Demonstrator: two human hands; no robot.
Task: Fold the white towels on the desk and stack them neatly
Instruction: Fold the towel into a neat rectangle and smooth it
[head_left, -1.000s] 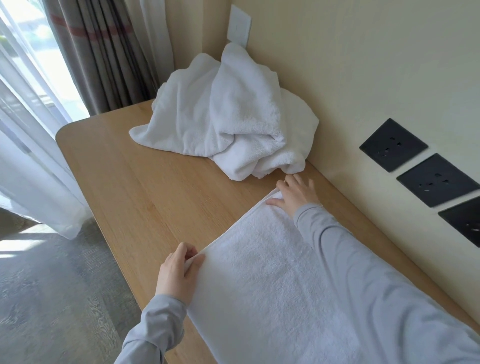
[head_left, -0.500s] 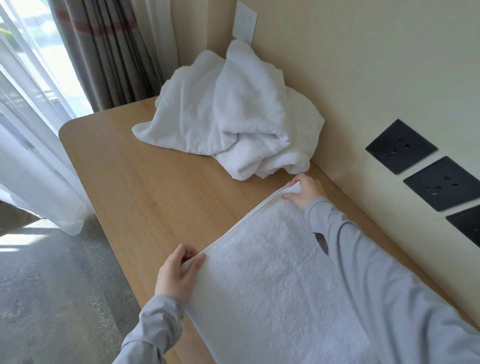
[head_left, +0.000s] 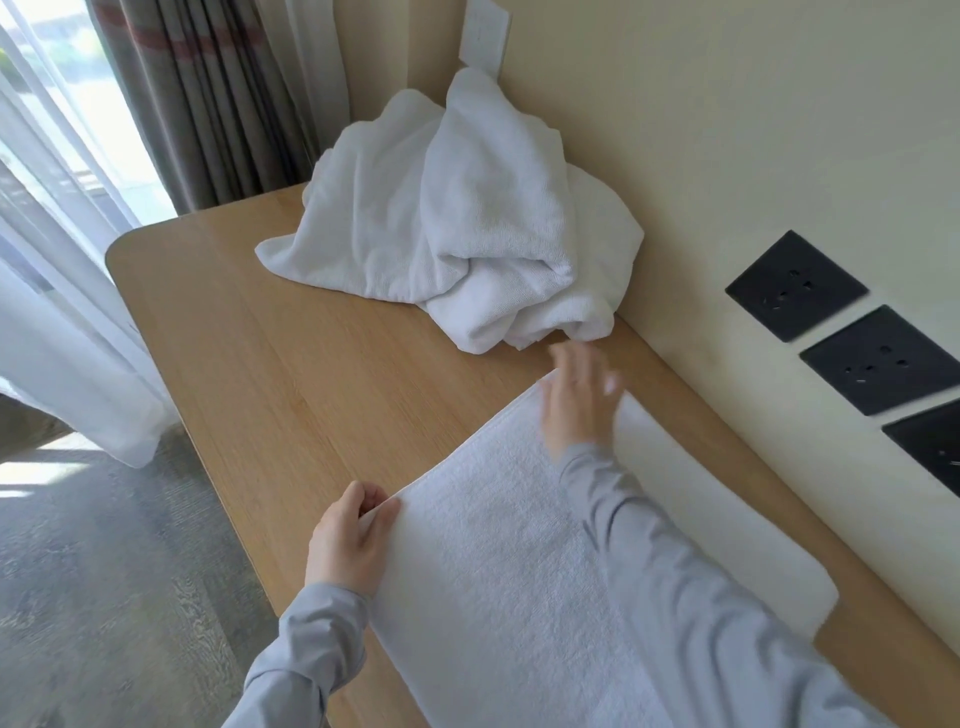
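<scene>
**Room, left of frame:** sheer white curtain (head_left: 62, 312) and grey drapes (head_left: 218, 104) across a bright window, with grey wood-grain floor (head_left: 104, 597) below.

**Surface:** light wooden desk (head_left: 291, 374) with a rounded far-left corner. Its right long edge meets the cream wall (head_left: 727, 130). A broad band of bare wood runs from that corner down to lower centre, between the desk's left edge and the towels.

**Left hand (head_left: 353, 540), lower centre:** thumb and fingers pinch the near-left corner of the flat towel (head_left: 509, 571), near the desk's left edge.

**Flat towel:** white, spread from lower centre to lower right and cut off by the bottom of the frame.

**Pile of towels (head_left: 467, 223), upper centre:** white, crumpled, leaning on the wall. A narrow strip of wood separates it from the flat towel.

**Right hand (head_left: 579, 405), centre:** motion-blurred, fingers straight and spread over the flat towel's far corner, holding nothing. Contact cannot be told.

**Wall, right:** white plate (head_left: 485, 36) above the pile, black sockets (head_left: 878, 358) at the right edge.

**Change:** half a second ago the right hand pinched the far corner; it has now released it. The left hand's pinch is unchanged.
</scene>
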